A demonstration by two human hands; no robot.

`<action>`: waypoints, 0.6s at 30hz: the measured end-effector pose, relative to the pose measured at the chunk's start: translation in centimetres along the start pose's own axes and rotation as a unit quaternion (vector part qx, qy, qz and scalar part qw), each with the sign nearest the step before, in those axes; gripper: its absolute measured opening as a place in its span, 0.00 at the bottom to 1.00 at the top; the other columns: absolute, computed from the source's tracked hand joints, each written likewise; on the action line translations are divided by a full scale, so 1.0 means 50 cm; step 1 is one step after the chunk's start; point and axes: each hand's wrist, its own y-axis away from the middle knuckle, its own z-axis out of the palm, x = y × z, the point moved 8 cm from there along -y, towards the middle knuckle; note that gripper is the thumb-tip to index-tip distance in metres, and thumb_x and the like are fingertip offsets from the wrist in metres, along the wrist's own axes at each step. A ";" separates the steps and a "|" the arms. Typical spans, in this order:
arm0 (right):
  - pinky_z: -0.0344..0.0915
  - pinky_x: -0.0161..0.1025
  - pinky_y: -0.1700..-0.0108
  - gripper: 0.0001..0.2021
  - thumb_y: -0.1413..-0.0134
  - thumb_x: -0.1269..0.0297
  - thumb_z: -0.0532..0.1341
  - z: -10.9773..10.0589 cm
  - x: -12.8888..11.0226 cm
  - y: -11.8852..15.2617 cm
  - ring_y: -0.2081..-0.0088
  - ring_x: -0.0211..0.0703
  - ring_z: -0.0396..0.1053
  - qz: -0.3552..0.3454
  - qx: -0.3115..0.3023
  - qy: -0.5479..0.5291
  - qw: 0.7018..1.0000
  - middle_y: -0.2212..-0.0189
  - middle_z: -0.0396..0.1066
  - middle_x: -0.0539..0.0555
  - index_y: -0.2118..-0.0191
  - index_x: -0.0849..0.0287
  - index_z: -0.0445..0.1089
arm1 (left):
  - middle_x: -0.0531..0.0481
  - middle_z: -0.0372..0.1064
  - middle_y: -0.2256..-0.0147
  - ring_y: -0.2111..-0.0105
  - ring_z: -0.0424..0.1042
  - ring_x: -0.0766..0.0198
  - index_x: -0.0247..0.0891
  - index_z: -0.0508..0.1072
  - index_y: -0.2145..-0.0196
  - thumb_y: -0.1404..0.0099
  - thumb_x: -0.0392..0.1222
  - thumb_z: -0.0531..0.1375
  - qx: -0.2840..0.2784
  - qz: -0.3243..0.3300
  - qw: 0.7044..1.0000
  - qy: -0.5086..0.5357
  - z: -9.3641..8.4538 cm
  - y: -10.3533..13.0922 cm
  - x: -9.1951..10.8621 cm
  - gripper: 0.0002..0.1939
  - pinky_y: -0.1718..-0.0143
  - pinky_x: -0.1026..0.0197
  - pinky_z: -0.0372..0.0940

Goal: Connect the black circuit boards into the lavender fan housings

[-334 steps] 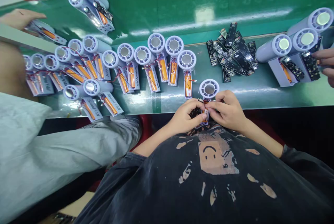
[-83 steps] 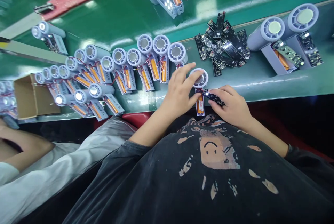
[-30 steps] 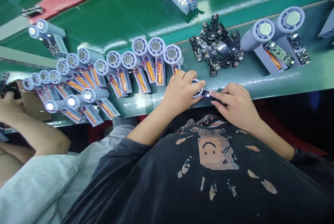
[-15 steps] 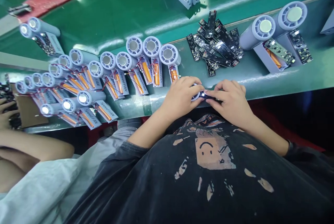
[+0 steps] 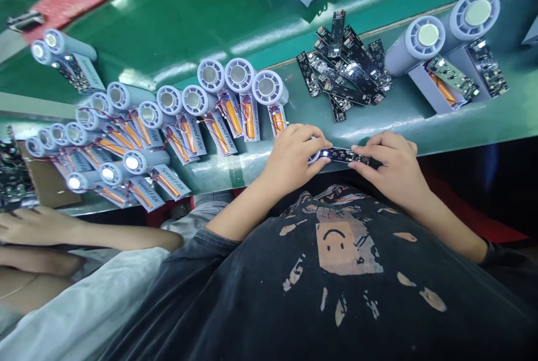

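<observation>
My left hand point(image 5: 296, 153) is closed round a pale lilac fan unit point(image 5: 313, 151), most of which it hides. A narrow black circuit board point(image 5: 339, 154) with a lit white spot reaches from the unit to my right hand point(image 5: 386, 162), whose thumb and fingers pinch its far end. Just beyond my left hand stands another fan unit point(image 5: 269, 88) with an orange battery showing in its open handle. A heap of black circuit boards point(image 5: 347, 69) lies on the green bench point(image 5: 420, 134) past both hands.
Rows of fan units point(image 5: 180, 109) with orange batteries and thin wires cover the bench's left part. Two larger-looking units point(image 5: 445, 36) stand at the right. A cardboard box point(image 5: 50, 179) is at the far left, near another person's hand point(image 5: 37, 226). A raised green surface point(image 5: 176, 19) runs behind.
My right hand has moved right, away from my left, and more of the circuit board shows between them. The other person's arm at the left has shifted down and reaches further right.
</observation>
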 end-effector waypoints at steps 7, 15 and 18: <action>0.52 0.46 0.59 0.11 0.39 0.53 0.63 -0.010 -0.006 0.010 0.61 0.47 0.65 -0.022 0.022 0.057 0.998 0.66 0.72 0.54 0.56 0.49 0.80 | 0.49 0.75 0.53 0.53 0.68 0.56 0.43 0.77 0.56 0.32 0.46 0.62 -0.002 -0.009 1.000 -0.014 0.003 -0.003 -0.002 0.09 0.50 0.51 0.60; 0.52 0.47 0.55 0.10 0.38 0.58 0.62 -0.013 -0.029 0.003 0.58 0.49 0.67 -0.054 0.017 0.056 0.997 0.61 0.75 0.54 0.56 0.52 0.79 | 0.48 0.75 0.53 0.52 0.68 0.55 0.43 0.77 0.56 0.32 0.44 0.62 -0.001 -0.009 0.999 -0.034 0.000 -0.002 0.004 0.09 0.49 0.51 0.60; 0.51 0.47 0.56 0.09 0.37 0.58 0.61 -0.011 -0.035 -0.003 0.59 0.48 0.66 -0.054 0.002 0.069 0.996 0.63 0.74 0.53 0.59 0.51 0.80 | 0.48 0.75 0.52 0.52 0.68 0.55 0.43 0.76 0.53 0.32 0.45 0.62 0.009 0.012 1.000 -0.024 -0.001 -0.001 0.010 0.11 0.49 0.51 0.60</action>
